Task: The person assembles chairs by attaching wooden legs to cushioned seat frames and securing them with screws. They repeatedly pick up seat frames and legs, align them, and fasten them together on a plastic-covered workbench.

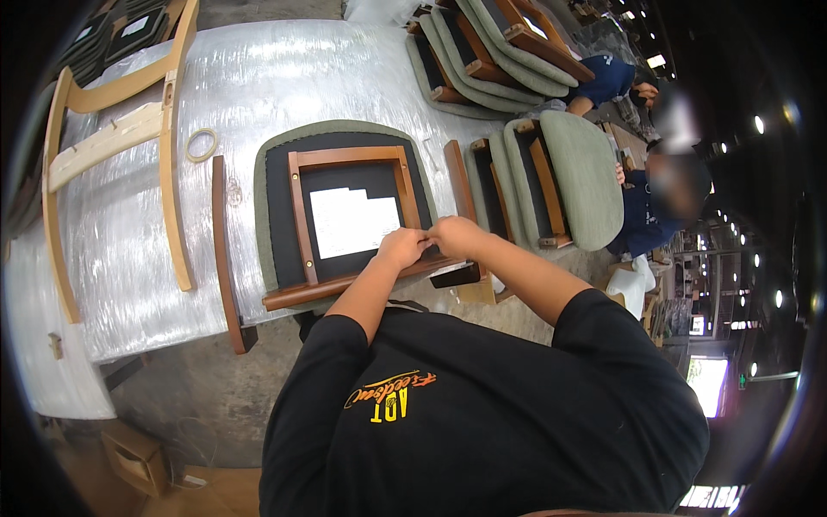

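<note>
Workshop bench wrapped in plastic film [284, 77]. An upturned seat cushion [345, 207], green-edged with a brown wooden frame, lies at the near edge. Left hand [401, 247] and right hand [457, 236] meet at the frame's near right corner, fingers curled; what they pinch cannot be made out. Keep both hands close and steady the frame. 2 stacks of cushions [551, 172] stand beyond.

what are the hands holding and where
Both hands, left and right, pinch at the near right corner of the seat frame; what is between the fingers cannot be told.
</note>
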`<state>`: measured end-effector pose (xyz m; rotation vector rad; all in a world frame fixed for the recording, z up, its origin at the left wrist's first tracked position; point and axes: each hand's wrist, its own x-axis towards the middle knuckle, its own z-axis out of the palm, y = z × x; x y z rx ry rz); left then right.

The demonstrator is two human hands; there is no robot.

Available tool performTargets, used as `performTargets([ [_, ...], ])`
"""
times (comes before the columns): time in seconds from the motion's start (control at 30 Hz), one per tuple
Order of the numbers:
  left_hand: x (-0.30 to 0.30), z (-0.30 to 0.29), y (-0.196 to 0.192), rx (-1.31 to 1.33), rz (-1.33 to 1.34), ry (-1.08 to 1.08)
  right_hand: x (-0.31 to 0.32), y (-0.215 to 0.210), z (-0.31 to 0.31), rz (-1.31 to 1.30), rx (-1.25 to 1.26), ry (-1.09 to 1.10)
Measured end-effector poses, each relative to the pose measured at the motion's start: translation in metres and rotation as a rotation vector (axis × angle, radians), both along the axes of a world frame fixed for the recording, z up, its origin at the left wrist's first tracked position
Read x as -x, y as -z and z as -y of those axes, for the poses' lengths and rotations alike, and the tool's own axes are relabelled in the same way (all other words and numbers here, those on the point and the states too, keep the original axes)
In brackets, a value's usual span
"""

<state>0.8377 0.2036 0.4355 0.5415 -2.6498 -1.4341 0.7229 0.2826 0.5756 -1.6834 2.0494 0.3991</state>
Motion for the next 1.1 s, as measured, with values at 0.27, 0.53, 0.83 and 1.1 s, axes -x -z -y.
performTargets([
  [0.27, 0.008, -0.002, 0.01, 0.072, 0.063, 0.037, 0.003, 0.014, -0.012, 0.209, -0.053, 0.855],
  [0.53, -0.012, 0.006, 0.002, -0.038, -0.092, 0.052, -0.028, 0.025, -0.014, -0.282, 0.051, 0.087],
  [0.83, -0.219, 0.084, -0.047, 0.201, -0.046, -0.7, -0.064, -0.008, 0.046, 0.268, 0.262, 0.345],
  [1.1, -0.244, 0.081, -0.033, 0.366, 0.181, -0.585, -0.158, 0.067, 0.107, 0.397, 0.297, 0.186],
])
